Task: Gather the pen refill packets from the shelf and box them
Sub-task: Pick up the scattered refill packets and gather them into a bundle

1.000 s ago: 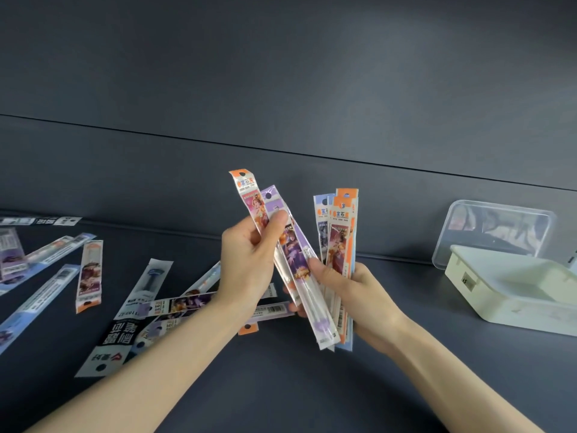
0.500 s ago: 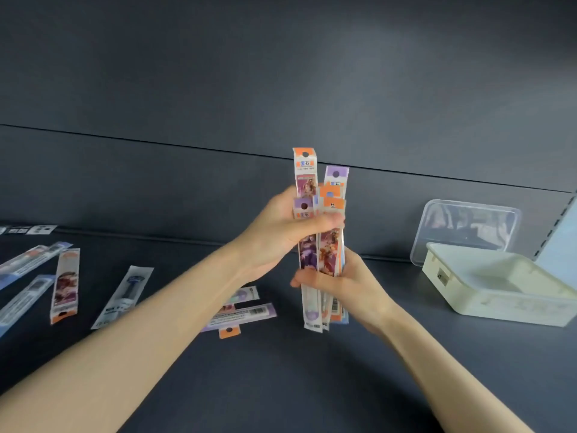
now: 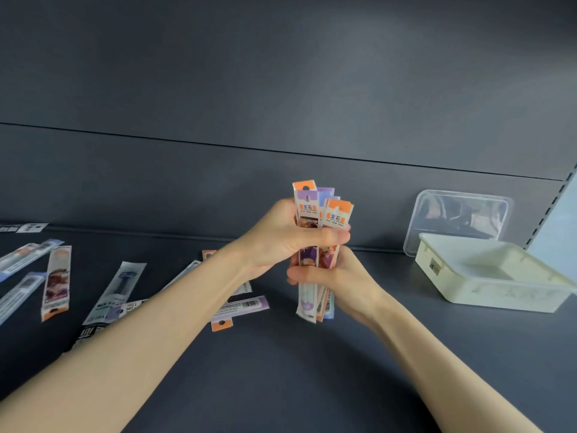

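Both hands hold one upright bundle of pen refill packets (image 3: 323, 210) with orange and purple tops, its lower ends resting on the dark shelf (image 3: 312, 370). My left hand (image 3: 281, 239) wraps around the bundle's upper half. My right hand (image 3: 337, 276) grips it lower down from the right. Several more refill packets (image 3: 57, 281) lie scattered flat on the shelf to the left, and one purple packet (image 3: 242, 306) lies just left of the bundle. The open cream box (image 3: 487, 276) stands at the right.
A clear plastic lid (image 3: 459, 220) leans against the dark back panel behind the box. A perforated shelf upright (image 3: 552, 207) and a pale panel border the right side. My forearms cross the shelf's front area.
The fanned packets have been squared into one tight upright bundle. Both hands slid down it and lowered it, so its ends now rest on the shelf.
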Demonstrator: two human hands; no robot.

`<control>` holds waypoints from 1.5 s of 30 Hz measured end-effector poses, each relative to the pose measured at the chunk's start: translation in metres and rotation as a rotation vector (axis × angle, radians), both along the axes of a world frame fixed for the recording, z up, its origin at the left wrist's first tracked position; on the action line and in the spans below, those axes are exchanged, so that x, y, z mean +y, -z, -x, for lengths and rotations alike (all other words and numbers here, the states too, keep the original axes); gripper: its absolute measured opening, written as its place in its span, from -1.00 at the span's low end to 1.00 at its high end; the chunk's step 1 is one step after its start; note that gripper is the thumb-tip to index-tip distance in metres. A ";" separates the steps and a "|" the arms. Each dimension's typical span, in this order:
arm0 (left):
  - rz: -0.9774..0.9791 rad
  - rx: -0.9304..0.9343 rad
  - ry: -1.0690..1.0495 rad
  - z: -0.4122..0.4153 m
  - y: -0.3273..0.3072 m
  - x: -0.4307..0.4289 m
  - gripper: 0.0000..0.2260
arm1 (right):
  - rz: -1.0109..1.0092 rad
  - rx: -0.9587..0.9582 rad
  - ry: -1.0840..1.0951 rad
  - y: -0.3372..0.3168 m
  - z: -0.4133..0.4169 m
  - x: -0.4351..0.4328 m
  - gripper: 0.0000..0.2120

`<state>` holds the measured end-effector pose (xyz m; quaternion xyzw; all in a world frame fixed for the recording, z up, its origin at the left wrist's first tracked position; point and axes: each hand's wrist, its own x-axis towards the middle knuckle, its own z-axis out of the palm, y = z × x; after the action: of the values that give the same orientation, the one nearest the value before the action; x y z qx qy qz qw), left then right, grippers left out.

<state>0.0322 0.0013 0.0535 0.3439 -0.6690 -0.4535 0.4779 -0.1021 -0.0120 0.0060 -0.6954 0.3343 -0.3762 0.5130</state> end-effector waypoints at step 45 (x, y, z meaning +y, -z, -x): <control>-0.117 -1.074 -0.336 -0.116 0.050 0.050 -0.45 | -0.164 -0.122 0.075 0.008 -0.031 0.022 -0.71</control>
<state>0.1479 0.0514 0.0035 0.6541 -0.7281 -0.1689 0.1160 -0.0716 0.0104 -0.0021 -0.6137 0.3579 -0.4082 0.5733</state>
